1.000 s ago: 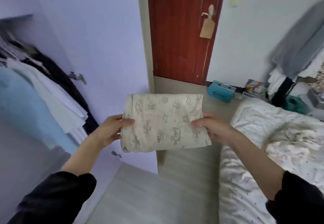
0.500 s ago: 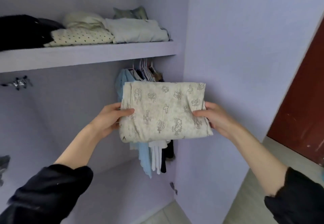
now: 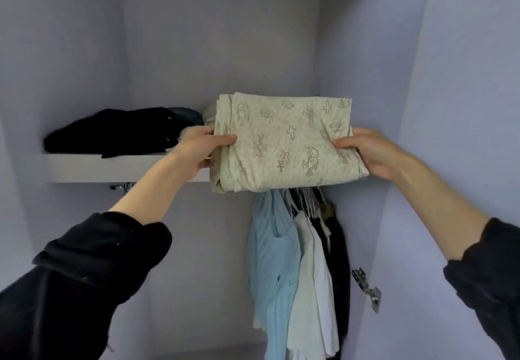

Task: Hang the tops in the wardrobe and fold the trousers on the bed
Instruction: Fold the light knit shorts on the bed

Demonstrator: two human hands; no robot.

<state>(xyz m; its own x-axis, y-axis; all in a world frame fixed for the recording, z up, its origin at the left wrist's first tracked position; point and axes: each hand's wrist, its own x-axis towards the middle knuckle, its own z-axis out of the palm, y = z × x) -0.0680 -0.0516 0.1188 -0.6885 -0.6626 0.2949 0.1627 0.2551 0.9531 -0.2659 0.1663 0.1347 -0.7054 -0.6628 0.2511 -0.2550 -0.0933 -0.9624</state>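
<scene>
Folded cream trousers (image 3: 284,142) with brown cross prints are held up in front of the wardrobe's upper shelf (image 3: 98,167). My left hand (image 3: 201,145) grips their left edge, thumb on top. My right hand (image 3: 368,152) grips the right edge the same way. The bundle covers the right part of the shelf and whatever lies there. Below the shelf hang several tops (image 3: 292,264): light blue, white and black ones on hangers.
A folded black garment (image 3: 118,131) lies on the shelf's left part, with a pale item partly hidden behind my left hand. The open wardrobe door (image 3: 455,134) stands at the right, a metal hinge (image 3: 367,286) on its inner side.
I have turned from the bed and door to face the wardrobe. Both hands have lifted the folded trousers from chest height up to the level of the upper shelf.
</scene>
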